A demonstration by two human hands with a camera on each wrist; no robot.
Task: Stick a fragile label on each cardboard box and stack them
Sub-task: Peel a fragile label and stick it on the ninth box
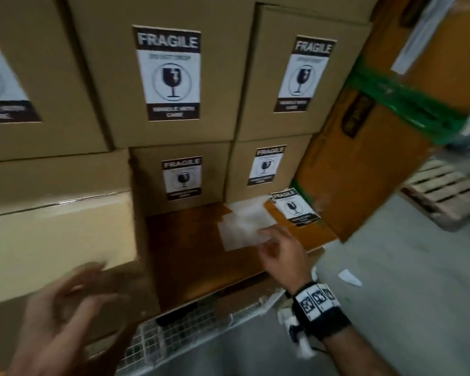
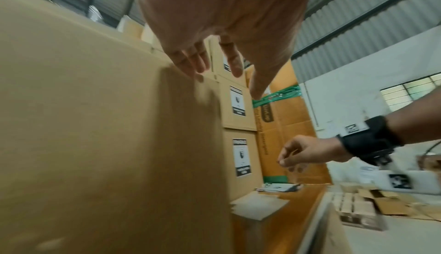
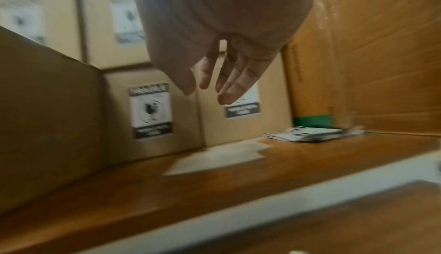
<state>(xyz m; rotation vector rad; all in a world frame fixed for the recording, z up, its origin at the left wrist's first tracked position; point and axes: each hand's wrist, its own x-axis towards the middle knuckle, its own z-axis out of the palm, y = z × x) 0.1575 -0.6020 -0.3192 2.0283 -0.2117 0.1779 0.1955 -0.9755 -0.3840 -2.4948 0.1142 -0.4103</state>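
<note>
Meanwhile, thin, floppy fragile labels (image 1: 295,207), stacked beside the labelled boxes (image 1: 171,77), are best pinched by an edge; the right hand (image 1: 278,256) is held relaxed above, the left hand (image 1: 57,316) spread empty

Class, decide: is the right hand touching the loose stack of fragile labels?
Apart. The right wrist view shows the right hand raised, with the label stack lying beyond and below it.

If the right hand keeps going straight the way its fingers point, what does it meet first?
Probably the white backing sheets lying on the brown cardboard surface; the right hand hangs just short of them. The loose fragile labels lie farther on. Depth is unclear.
</note>
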